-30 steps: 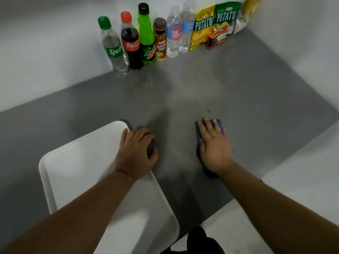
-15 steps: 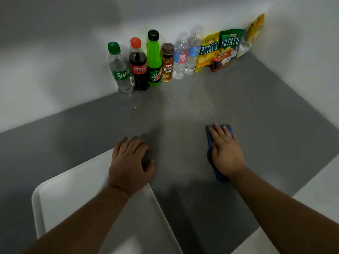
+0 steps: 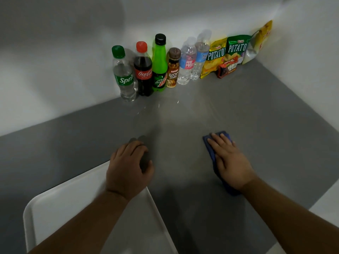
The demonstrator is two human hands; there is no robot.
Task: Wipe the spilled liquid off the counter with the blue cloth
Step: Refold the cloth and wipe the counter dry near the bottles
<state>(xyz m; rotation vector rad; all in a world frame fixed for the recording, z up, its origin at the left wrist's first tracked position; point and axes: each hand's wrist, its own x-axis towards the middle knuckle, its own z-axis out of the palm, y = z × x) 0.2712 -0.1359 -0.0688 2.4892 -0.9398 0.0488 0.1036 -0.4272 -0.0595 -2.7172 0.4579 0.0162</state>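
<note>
White walls (image 3: 55, 61) meet in a dimly lit corner.

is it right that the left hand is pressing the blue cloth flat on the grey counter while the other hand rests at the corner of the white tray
Not quite: the head view shows the right hand pressing the blue cloth flat on the grey counter. The left hand is the one resting at the corner of the white tray.

A bare staged corner rather than a lived-in kitchen: a grey counter (image 3: 256, 125) between plain white walls (image 3: 45, 61), with branded soda bottles (image 3: 143, 70) and potato chip bags (image 3: 225, 54) lined up at twelve o'clock.
</note>
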